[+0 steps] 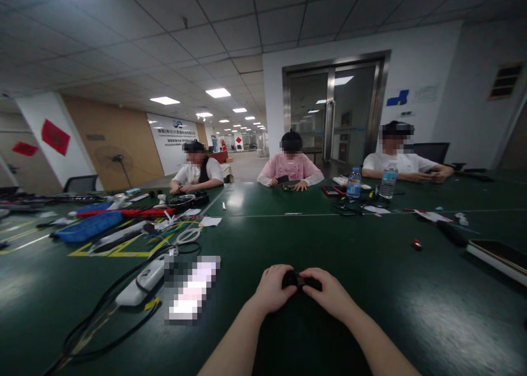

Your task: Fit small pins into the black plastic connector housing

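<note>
Just above the green table [247, 239], at the lower middle, my left hand [274, 289] is closed around one end of a small black object [291, 279]. My right hand [323, 292] grips the other end between thumb and fingers. A short metallic-looking part shows in the gap between the two hands. The fingers hide much of the object, so its exact kind cannot be made out. To the left of my left hand lies a lit phone [194, 289], its screen blurred out.
A white power strip [142, 282] with black cables lies at the left, near a blue tray [88, 226]. Two bottles [353, 184] stand beyond my right hand. A small red object [417, 245] and a white-edged box [500, 259] are at the right. Three people sit across the table.
</note>
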A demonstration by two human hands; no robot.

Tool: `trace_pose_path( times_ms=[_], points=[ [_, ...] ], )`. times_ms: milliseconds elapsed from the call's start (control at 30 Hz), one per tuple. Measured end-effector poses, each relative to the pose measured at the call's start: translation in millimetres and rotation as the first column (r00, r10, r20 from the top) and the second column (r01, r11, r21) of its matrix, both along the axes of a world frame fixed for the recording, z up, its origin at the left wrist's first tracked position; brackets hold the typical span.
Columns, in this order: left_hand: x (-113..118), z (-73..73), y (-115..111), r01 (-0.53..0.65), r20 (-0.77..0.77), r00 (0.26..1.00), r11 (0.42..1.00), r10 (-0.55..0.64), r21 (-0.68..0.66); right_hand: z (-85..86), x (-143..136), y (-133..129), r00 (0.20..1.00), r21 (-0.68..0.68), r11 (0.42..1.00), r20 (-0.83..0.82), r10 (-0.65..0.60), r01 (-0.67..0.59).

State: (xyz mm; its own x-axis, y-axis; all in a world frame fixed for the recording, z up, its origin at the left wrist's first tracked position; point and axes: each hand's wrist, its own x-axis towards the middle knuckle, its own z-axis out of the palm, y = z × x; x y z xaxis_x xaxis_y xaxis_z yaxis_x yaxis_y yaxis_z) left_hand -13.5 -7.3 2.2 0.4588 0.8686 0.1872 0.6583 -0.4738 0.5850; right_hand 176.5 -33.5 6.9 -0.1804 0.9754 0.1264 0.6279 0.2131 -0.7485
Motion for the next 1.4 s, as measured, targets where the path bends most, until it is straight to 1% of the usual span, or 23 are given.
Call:
trace_pose_path(
  times_ms=[233, 400, 633, 833, 1067, 1200, 1400],
  points=[
    [-1.5, -0.3, -0.6, -0.027, 0.000, 1.000, 0.999, 0.027, -0.031, 3.3, -0.5, -3.7, 0.999, -0.055, 0.998, 0.021, -0.035, 0.036],
    [-0.7, 0.9, -0.3, -0.034, -0.004, 0.999, 0.998, 0.034, -0.044, 4.9, -2.2, -4.6, 0.999, -0.040, 0.999, 0.024, -0.025, 0.026],
    [-1.5, -1.6, 1.5, -0.022, 0.000, 1.000, 0.999, 0.022, -0.042, 7.3, -3.7, -5.6, 0.998, -0.018, 1.000, 0.050, -0.024, 0.025],
    [-0.7, -3.9, 3.0, -0.035, -0.005, 0.999, 0.999, 0.035, -0.035, 9.9, -5.6, -6.2, 0.996, -0.010, 0.999, 0.084, -0.042, 0.043],
    [0.4, -4.3, 3.3, -0.023, -0.002, 1.000, 1.000, 0.023, -0.019, 5.0, -4.7, -3.3, 0.994, 0.019, 0.999, 0.104, -0.034, 0.032],
    [-0.6, -4.7, 2.9, -0.040, -0.004, 0.999, 0.999, 0.040, -0.033, 2.1, -4.1, -1.5, 0.993, 0.017, 0.999, 0.111, -0.030, 0.029],
    [-0.7, -5.4, 2.5, -0.059, -0.009, 0.998, 0.996, 0.058, -0.060, 3.8, -4.4, -3.5, 0.994, 0.013, 1.000, 0.108, -0.029, 0.027]
  ],
)
